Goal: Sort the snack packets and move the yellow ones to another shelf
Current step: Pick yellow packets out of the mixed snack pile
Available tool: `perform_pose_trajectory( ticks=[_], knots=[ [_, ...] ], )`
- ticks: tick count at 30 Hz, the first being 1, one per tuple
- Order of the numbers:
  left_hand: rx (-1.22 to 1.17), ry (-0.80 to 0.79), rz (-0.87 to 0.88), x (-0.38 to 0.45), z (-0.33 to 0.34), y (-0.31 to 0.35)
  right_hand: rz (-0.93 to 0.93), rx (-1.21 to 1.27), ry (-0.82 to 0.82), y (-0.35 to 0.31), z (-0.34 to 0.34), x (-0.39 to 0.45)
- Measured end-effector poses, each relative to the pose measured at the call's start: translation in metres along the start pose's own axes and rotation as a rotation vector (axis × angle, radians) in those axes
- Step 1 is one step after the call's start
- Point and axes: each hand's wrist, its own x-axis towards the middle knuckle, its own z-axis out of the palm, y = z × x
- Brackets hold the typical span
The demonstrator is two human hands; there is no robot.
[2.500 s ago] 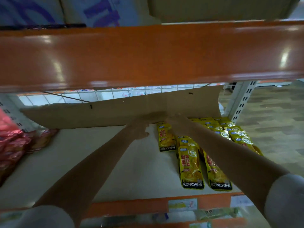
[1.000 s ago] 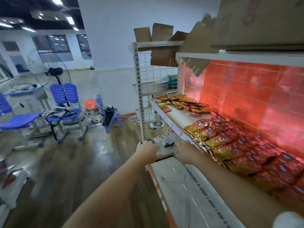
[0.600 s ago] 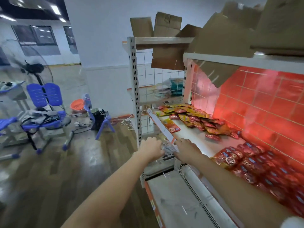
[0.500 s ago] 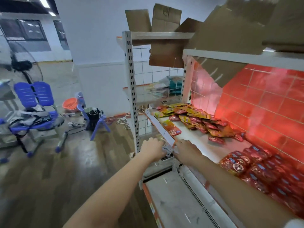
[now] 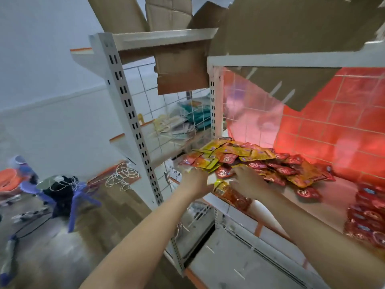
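Both hands are in at the front edge of the shelf (image 5: 325, 197) now. Left hand (image 5: 195, 182) sits at the near left end of the mixed heap of snack packets (image 5: 250, 161), its back to the camera, fingers buried under the yellow ones, so whether it grips anything I cannot tell. Right hand (image 5: 248, 180) lies just beside it, fingers reaching forward into the red packets; it looks flat and loose rather than clamped, though blur hides the fingertips. Yellow packets (image 5: 227, 151) lie across the top and left of the heap, red ones underneath and trailing toward the right, so the hands come in low at the front edge, probably to part the colours. One orange-gold packet (image 5: 231, 195) lies alone at the lip between the wrists, half overhanging. Neat red rows (image 5: 368, 217) fill the right end, well apart. Sorting looks barely begun here.
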Motion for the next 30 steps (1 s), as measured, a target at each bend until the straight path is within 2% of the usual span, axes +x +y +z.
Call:
perform_pose_trajectory(
  ticks=[3,6,13,17,22,27,30],
  knots=[
    [-0.014,0.025,0.062,0.028,0.000,-0.013,0.068,0.064,0.059,0.005,-0.008,0.013],
    [-0.078,0.063,0.123,0.059,-0.004,-0.021,0.157,0.026,0.120,0.022,-0.019,0.027],
    [-0.171,0.124,0.221,0.125,-0.013,-0.011,0.332,-0.047,0.071,0.067,-0.044,0.055],
    [-0.174,0.073,0.268,0.163,-0.010,0.010,0.364,-0.097,0.020,0.083,-0.045,0.067],
    [-0.131,-0.200,0.382,0.198,-0.017,0.040,0.328,-0.190,-0.026,0.097,-0.045,0.081],
    [-0.210,-0.236,0.368,0.217,-0.013,0.049,0.243,-0.216,0.057,0.110,-0.038,0.080],
    [-0.169,-0.226,0.402,0.220,-0.016,0.046,0.195,-0.259,0.107,0.116,-0.036,0.076]
  ],
)
